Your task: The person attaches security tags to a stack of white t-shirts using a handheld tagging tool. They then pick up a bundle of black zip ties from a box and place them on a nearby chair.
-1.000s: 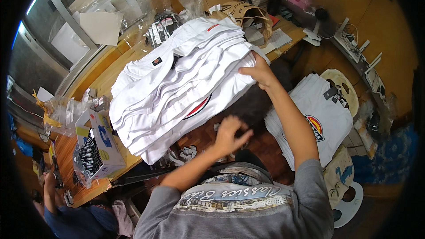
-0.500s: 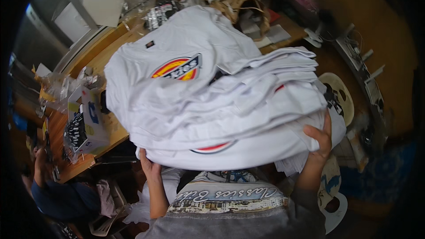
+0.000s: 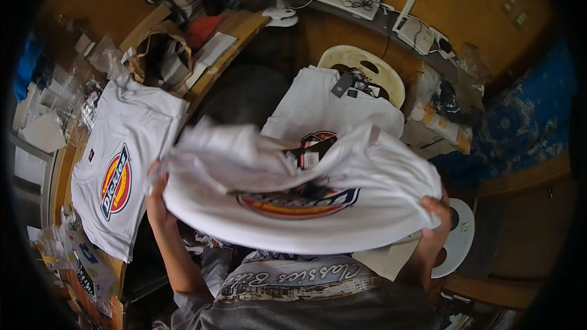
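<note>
A bundle of white T-shirts (image 3: 287, 235) hangs in front of my body, its upper folds blurred by motion. A red, yellow and dark printed emblem shows on its front, and a dark neck label on top. My left hand (image 3: 158, 198) grips its left end, and my right hand (image 3: 436, 212) holds the right end with the thumb on top. How many shirts are in the bundle I cannot tell. Just beyond it, more white T-shirts (image 3: 336, 101) with dark hang tags lie on a cream plastic chair (image 3: 391, 79). A white T-shirt (image 3: 150, 113) with the same emblem lies on the table to the left.
The wooden table (image 3: 235, 30) carries a brown bag (image 3: 174, 33), papers, clear plastic packaging and a box (image 3: 92, 269). Routers with cables (image 3: 348, 0) stand on a shelf at the back. Cartons (image 3: 431, 137) and a white plastic seat (image 3: 461, 238) are on the right.
My view has turned to the right, away from the table toward the chair. The bundle has come along in both hands, and the T-shirt on the table now lies apart from it.
</note>
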`<state>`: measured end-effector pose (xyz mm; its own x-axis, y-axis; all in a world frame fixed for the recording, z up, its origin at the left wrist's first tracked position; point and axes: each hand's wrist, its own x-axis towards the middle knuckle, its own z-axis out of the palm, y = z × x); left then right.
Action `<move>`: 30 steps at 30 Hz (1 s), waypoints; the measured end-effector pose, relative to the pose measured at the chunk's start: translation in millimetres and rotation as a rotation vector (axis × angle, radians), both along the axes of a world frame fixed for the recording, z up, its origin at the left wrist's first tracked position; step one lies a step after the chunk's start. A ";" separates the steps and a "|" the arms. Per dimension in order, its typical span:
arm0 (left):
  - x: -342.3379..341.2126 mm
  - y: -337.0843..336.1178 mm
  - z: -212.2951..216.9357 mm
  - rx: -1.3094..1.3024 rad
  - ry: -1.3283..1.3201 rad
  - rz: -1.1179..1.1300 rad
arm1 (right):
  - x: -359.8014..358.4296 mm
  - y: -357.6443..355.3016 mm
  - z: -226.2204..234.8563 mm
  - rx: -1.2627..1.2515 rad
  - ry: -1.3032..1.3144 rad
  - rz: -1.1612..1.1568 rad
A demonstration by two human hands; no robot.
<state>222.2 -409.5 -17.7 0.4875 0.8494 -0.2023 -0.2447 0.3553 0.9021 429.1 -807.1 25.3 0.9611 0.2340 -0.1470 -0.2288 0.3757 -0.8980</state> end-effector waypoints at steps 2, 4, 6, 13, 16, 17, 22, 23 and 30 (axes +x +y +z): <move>67.5 -0.1 29.9 0.045 -0.059 -0.165 | 30.7 -17.2 6.8 0.028 -0.044 -0.005; 132.7 17.5 35.3 0.098 -0.081 -0.308 | 66.9 -28.0 8.8 0.061 -0.067 -0.105; 201.7 37.5 34.9 0.119 -0.122 -0.432 | 108.9 -43.2 14.6 0.110 -0.067 -0.126; 322.5 19.5 83.1 0.190 -0.361 -0.488 | 121.3 -58.6 47.0 -0.107 -0.491 -0.460; 322.8 26.2 47.7 0.229 -0.302 -0.473 | 117.8 -63.0 5.9 -0.126 -0.466 -0.429; 322.1 18.1 34.4 0.169 -0.278 -0.492 | 114.7 -71.5 -23.6 -0.219 -0.441 -0.464; 322.5 28.2 -140.3 0.167 -0.023 -0.428 | 79.1 -46.7 -191.0 -0.185 0.014 -0.414; 312.7 27.5 -179.5 0.102 0.092 -0.410 | 76.4 -35.6 -225.1 -0.202 0.070 -0.398; 280.3 10.1 -236.9 -0.192 0.331 -0.472 | 62.6 -3.9 -332.0 -0.771 0.290 -0.375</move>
